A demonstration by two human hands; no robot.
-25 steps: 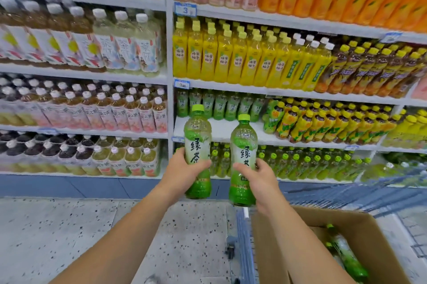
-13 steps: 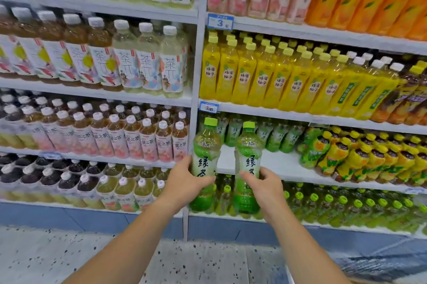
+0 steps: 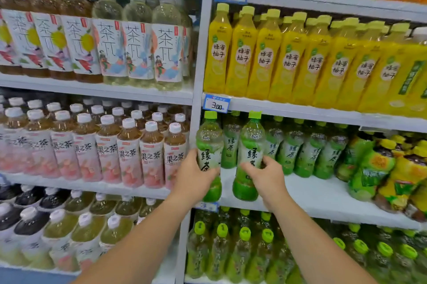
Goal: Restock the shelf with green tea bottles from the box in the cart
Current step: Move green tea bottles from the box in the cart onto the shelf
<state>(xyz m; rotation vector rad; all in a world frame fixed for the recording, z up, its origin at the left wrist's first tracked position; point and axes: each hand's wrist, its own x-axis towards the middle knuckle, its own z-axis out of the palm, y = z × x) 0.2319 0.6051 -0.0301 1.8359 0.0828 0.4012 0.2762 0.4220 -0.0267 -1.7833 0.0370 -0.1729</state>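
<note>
I hold two green tea bottles with green caps, both upright. My left hand (image 3: 196, 177) grips the left bottle (image 3: 209, 143) around its label. My right hand (image 3: 265, 175) grips the right bottle (image 3: 250, 143) the same way. Both bottles are at the front left of the white shelf (image 3: 312, 193), their bases at or just above its front edge. A row of the same green tea bottles (image 3: 307, 149) stands at the back of that shelf. The box and the cart are out of view.
Yellow bottles (image 3: 288, 57) fill the shelf above, under a low shelf edge with a price tag (image 3: 216, 104). Green and yellow bottles (image 3: 388, 170) crowd the right end. A white upright (image 3: 196, 99) borders the left. More green-capped bottles (image 3: 242, 249) stand below.
The view has closed in on the shelf and the cart's box has left the frame. Both hands have carried their bottles forward and up to the front left of the green tea shelf.
</note>
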